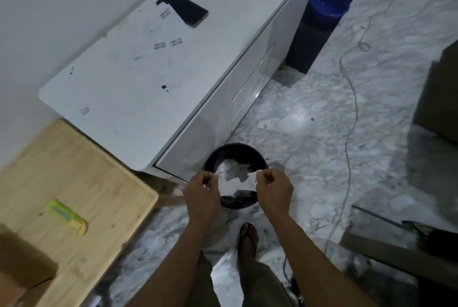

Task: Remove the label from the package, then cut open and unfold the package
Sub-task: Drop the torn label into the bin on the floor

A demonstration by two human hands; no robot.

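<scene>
A torn white label [234, 181] is stretched between my two hands over a black waste bin [236, 151] on the floor. My left hand [202, 191] pinches its left edge and my right hand [273, 189] pinches its right edge. White paper scraps lie inside the bin. A brown cardboard package [22, 257] sits at the lower left on a wooden table [81, 173]. A yellow-green utility knife [68, 217] lies on that table.
A white cabinet [138, 76] stands behind the bin with a black phone [186, 9] and label bits on top. A blue bucket [328, 5] is at the back. A thin cable [349, 118] trails across the marble floor. My sandalled foot [247, 238] is below the bin.
</scene>
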